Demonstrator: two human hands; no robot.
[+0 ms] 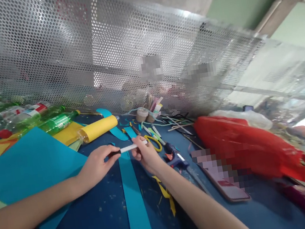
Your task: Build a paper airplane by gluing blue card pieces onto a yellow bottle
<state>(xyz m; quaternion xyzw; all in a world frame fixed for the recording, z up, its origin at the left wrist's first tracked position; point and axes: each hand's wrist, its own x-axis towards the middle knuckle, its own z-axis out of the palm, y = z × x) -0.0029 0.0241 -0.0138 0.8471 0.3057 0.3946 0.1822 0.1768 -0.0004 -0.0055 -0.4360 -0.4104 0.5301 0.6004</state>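
The blue paper strip is running lengthwise away from the body, its near end showing two short dark marks. Farther along it, the white pen is lying crosswise over the strip, its long axis making nearly a right angle with the strip's length. The pen's black end is pointing to the left of the strip, its white end to the right and slightly farther off. The left hand is pinching the black end from the strip's left side; the right hand is grasping the white barrel at the strip's right edge. Both are holding the pen, so neither is standing apart from it; whether any knuckle is touching the paper, I cannot tell.

Right of the strip, a yellow scrap and a phone are lying, with a glue gun and a yellow ring handle sitting farther along that side. Left of the strip, a large blue sheet is spreading out. Beyond the hands, left of the strip's far end, a yellow-wrapped bottle is lying on its side. Farthest off, a perforated metal screen is standing past the strip.
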